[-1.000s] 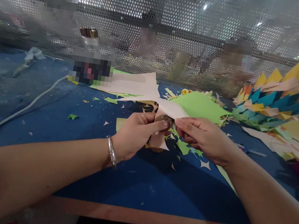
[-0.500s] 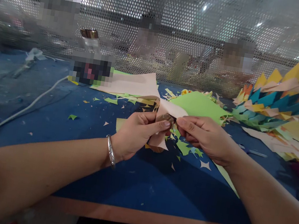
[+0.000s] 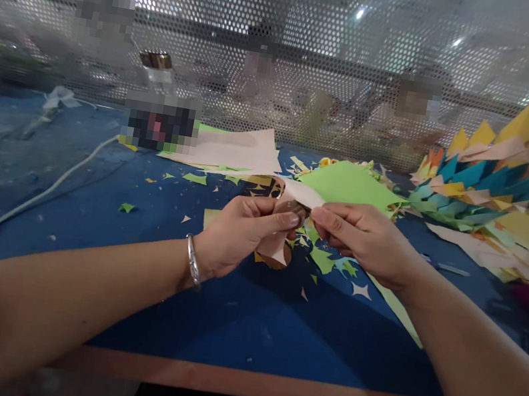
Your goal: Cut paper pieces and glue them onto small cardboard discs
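Note:
My left hand, with a silver bangle at the wrist, pinches a brown rounded piece together with pale pink paper that hangs below the fingers. Close on its right, my right hand has thumb and forefinger closed at the edge of the brown piece, on a small dark item too little to make out. White-pink paper curves up behind both hands. Under the left fingers a second brown rounded shape shows in part.
Paper scraps lie around the hands on the blue table. Behind are a pink sheet and a green sheet. Pointed coloured paper stacks stand at the right. A white cable crosses the left side. People show behind the mesh.
The hanging pink paper has shifted slightly left, and more of the lower brown shape shows. Both hands keep their grip with only small movement. The view has shifted a little.

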Tool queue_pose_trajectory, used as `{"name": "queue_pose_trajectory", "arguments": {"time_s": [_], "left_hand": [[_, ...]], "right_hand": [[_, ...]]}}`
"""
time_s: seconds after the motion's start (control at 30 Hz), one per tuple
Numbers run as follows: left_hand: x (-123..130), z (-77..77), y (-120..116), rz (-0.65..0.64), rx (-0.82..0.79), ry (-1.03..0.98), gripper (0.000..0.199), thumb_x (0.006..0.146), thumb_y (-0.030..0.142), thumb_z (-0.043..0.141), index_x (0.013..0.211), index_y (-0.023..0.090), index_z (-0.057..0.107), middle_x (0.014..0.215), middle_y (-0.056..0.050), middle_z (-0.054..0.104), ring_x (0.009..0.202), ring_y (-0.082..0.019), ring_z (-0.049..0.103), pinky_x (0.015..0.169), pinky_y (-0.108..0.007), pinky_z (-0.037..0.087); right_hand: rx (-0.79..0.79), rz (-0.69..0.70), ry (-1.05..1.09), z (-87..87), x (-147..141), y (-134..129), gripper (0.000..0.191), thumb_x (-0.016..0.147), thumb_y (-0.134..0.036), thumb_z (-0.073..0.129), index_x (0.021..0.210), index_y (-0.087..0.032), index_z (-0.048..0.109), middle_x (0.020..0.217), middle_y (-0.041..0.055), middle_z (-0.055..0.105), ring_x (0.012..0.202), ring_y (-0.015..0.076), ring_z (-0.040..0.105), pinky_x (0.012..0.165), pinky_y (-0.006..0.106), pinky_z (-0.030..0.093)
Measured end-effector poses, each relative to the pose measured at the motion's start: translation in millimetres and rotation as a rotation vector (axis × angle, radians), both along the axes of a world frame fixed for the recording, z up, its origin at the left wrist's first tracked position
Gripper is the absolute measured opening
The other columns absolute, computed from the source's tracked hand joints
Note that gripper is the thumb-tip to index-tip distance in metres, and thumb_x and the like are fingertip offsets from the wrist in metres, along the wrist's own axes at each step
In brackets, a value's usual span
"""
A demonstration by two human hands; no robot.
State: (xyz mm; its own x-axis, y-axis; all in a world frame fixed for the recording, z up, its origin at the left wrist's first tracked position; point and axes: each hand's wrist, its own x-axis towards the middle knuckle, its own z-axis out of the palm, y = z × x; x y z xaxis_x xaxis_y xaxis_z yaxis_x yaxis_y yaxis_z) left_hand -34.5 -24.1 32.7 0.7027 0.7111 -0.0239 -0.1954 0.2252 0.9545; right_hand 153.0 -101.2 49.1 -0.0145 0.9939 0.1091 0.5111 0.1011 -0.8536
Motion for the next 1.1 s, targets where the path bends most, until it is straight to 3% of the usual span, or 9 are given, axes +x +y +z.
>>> {"name": "queue_pose_trajectory", "arguments": {"time_s": [0.6, 1.1], "left_hand": [[-2.5, 1.8, 6.4, -0.057, 0.027, 0.105, 0.007, 0.079, 0.017, 0.074, 0.074, 0.013, 0.075, 0.065, 0.0, 0.065, 0.055, -0.007, 0.055, 0.054, -0.019, 0.041], [-3.3, 0.7, 12.6, -0.123, 0.088, 0.145, 0.009, 0.082, 0.017, 0.072, 0.074, 0.013, 0.075, 0.062, 0.001, 0.062, 0.054, -0.007, 0.051, 0.055, -0.021, 0.037]], "right_hand": [[0.073, 0.025, -0.242, 9.2, 3.9, -1.6, 0.055, 0.092, -0.066, 0.053, 0.064, -0.02, 0.049, 0.058, -0.0045, 0.037, 0.052, 0.009, 0.032, 0.049, 0.028, 0.023], [0.106, 0.025, -0.322, 8.5, 5.3, -0.9, 0.06, 0.092, -0.072, 0.046, 0.063, -0.02, 0.047, 0.059, -0.0029, 0.039, 0.054, 0.0103, 0.036, 0.051, 0.028, 0.026]]}}
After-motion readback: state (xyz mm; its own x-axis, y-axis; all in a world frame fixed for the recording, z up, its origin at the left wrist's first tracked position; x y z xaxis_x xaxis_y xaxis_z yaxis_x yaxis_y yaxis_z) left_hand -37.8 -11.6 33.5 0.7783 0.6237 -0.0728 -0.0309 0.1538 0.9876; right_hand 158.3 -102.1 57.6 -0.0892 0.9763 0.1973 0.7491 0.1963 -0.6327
